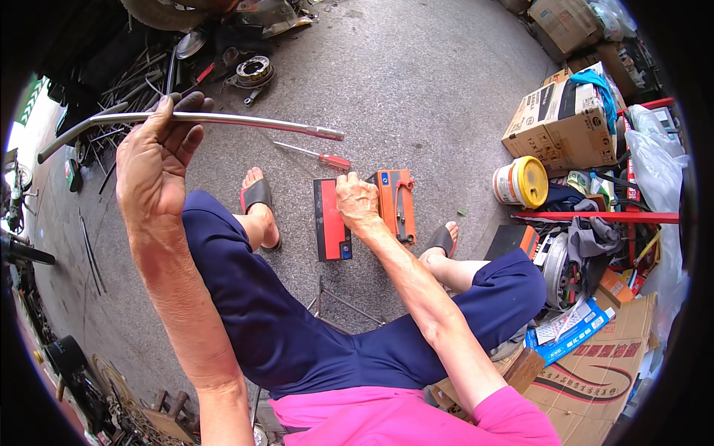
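Observation:
My left hand (155, 160) is raised at the left, closed on a long, bent metal tube (253, 123) that runs sideways above my left knee. My right hand (357, 201) is closed at the upper right edge of a red-and-black battery (327, 223) on the floor between my feet; its fingertips are partly hidden. Touching or very near that hand is an orange battery (394, 223) with cables and dark clips on top. A red-handled screwdriver (333, 161) lies on the floor just beyond the batteries.
Scrap metal rods (130, 89) and round metal parts (253, 71) lie at the upper left. At the right are cardboard boxes (558, 123), a yellow-lidded bucket (520, 182), a red bar (595, 217), bags and flattened cardboard (584, 379). A thin metal frame (342, 305) stands below the batteries.

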A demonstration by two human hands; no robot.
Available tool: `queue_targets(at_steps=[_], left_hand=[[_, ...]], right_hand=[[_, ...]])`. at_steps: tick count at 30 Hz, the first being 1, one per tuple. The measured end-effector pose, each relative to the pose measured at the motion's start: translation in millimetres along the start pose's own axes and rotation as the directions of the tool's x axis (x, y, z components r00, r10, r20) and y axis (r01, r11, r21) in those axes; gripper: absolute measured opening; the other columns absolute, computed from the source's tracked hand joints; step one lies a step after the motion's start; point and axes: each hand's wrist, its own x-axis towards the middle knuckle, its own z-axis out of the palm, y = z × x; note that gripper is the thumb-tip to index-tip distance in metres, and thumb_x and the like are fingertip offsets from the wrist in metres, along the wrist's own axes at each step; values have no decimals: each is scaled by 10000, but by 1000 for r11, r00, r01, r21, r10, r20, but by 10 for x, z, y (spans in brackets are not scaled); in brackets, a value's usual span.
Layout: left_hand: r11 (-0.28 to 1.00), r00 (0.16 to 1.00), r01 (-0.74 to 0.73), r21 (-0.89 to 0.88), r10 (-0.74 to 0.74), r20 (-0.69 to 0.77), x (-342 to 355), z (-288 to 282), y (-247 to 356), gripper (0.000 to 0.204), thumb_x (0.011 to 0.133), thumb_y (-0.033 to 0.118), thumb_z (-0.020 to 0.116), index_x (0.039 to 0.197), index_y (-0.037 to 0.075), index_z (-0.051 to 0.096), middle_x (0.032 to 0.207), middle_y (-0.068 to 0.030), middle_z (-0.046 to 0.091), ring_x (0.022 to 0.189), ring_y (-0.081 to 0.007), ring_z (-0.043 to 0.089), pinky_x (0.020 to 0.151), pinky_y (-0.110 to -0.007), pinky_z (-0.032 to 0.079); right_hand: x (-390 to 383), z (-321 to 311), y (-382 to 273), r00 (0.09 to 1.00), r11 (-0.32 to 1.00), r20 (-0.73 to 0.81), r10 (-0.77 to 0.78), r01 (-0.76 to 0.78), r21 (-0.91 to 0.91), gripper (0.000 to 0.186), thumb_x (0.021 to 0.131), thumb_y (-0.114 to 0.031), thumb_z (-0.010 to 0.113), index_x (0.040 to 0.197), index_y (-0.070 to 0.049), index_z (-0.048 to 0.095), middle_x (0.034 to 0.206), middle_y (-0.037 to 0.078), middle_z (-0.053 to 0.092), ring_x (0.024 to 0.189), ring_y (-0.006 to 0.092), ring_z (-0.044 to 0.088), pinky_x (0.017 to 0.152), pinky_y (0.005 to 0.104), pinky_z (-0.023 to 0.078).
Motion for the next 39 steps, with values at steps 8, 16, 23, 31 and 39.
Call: queue_targets(at_steps=[8,16,23,31,39], left_hand=[[1000,999,18,-6,-17,27,42,26,-5,193,972,168,595,1094,26,640,1060,-145,717,963,-189,700,778,-265,558],[1000,1000,8,-12,-8,-2,57,-71,-11,212,973,187,597,1098,21,638,1059,-151,716,961,-180,701,779,-263,563],[998,999,42,-53,-41,23,71,0,-62,208,974,188,596,1078,16,647,1053,-155,717,968,-187,701,772,-259,566],[996,999,51,-68,-50,21,46,0,-63,171,972,176,598,1059,43,659,1042,-148,722,961,-198,703,781,-269,561],[997,998,55,-61,-55,12,45,24,-56,183,977,167,583,1094,37,640,1049,-151,719,993,-212,701,780,-265,564]], right_hand=[[36,133,103,995,995,16,101,-102,19,199,887,-252,558,862,-73,640,832,136,680,732,288,709,633,402,554],[-472,-454,815,839,779,2,544,-506,370,283,860,-352,588,872,-98,715,820,189,694,808,394,677,739,488,520],[-756,-334,1053,828,732,237,507,-559,390,235,738,-223,734,940,-105,749,896,134,729,852,298,706,788,392,545],[-798,-262,985,830,718,206,518,-553,422,237,749,-206,725,954,-90,752,878,129,733,824,272,717,775,374,549],[-695,-265,1041,802,632,32,596,-494,597,227,813,-220,645,967,-86,744,871,162,724,846,317,709,797,411,542]])
